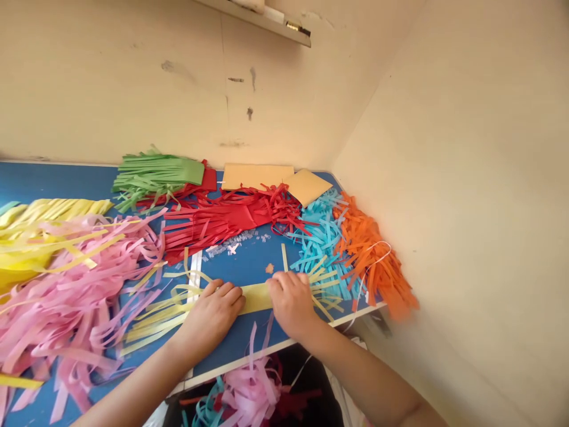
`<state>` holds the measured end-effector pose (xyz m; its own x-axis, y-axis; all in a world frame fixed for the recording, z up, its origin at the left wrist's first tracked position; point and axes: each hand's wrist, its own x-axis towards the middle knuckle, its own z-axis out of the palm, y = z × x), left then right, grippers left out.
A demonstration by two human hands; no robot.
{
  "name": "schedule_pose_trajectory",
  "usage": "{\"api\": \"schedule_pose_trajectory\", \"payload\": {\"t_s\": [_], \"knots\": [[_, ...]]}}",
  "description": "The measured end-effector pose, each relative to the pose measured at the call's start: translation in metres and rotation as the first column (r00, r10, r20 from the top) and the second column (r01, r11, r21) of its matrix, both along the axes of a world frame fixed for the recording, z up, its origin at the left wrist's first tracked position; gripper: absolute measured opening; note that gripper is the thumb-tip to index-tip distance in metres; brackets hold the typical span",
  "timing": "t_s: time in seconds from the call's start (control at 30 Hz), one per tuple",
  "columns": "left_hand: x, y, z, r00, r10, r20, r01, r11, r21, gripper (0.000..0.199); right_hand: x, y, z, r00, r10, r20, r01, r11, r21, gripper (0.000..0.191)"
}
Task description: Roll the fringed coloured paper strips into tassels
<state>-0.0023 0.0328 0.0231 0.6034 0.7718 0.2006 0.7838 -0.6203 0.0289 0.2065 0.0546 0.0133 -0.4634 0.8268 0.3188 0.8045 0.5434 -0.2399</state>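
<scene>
A pale yellow fringed paper strip point(256, 298) lies across the blue table near its front edge, its cut ends fanning out to both sides. My left hand point(221, 303) is closed over its left part, fingers curled. At its right part, my right hand point(291, 299) grips the paper, also with fingers curled. Between the two hands the uncut middle band shows flat. A small tan paper scrap point(269, 268) rests just beyond my right hand. Both thumbs are mostly hidden.
Pink fringe point(84, 290) and yellow fringe point(26, 261) cover the left. Behind lie green fringe point(164, 171), red fringe point(240, 216) and folded tan paper point(258, 176). Blue fringe point(320, 237) and orange fringe point(373, 255) sit by the right wall. Pink streamers point(251, 388) hang below the table edge.
</scene>
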Motion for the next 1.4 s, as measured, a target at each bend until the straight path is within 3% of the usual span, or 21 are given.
{"api": "schedule_pose_trajectory", "payload": {"t_s": [0.1,0.23,0.4,0.53,0.7,0.8,0.97,1.1,1.4], "knots": [[0.000,-0.005,0.002,1.000,0.007,-0.010,-0.007,1.000,-0.026,0.017,0.002,-0.008,-0.002,0.975,0.213,-0.064,-0.220,0.964,-0.150,0.031],[-0.004,-0.009,-0.004,0.999,0.049,0.021,-0.049,0.999,-0.002,0.020,0.014,0.000,-0.003,0.965,0.259,-0.047,-0.263,0.942,-0.209,0.041],[-0.007,-0.007,-0.010,0.990,0.082,0.110,-0.092,0.992,0.083,0.030,0.023,0.022,0.003,0.945,0.326,0.019,-0.319,0.934,-0.159,0.032],[0.003,-0.009,-0.005,0.979,0.171,0.109,-0.186,0.972,0.144,0.022,0.020,0.033,0.003,0.921,0.387,0.052,-0.381,0.919,-0.098,0.013],[0.004,-0.009,-0.008,0.983,0.173,0.058,-0.182,0.955,0.236,0.031,0.020,0.043,0.002,0.899,0.431,0.076,-0.424,0.901,-0.094,0.028],[-0.005,-0.007,-0.013,0.971,0.193,0.141,-0.213,0.967,0.141,0.029,0.022,0.050,0.001,0.909,0.415,0.033,-0.404,0.899,-0.169,0.010],[-0.012,-0.003,-0.017,0.922,0.324,0.211,-0.322,0.946,-0.045,0.034,0.016,0.055,-0.003,0.969,0.245,-0.036,-0.246,0.930,-0.272,0.020],[-0.008,0.002,-0.018,0.908,0.391,0.153,-0.381,0.920,-0.092,0.041,0.007,0.054,-0.007,0.992,0.129,-0.010,-0.128,0.960,-0.251,0.018],[-0.007,0.003,-0.019,0.905,0.412,0.108,-0.407,0.911,-0.066,0.041,0.004,0.052,-0.009,0.995,0.097,-0.015,-0.097,0.959,-0.266,0.019]]}}
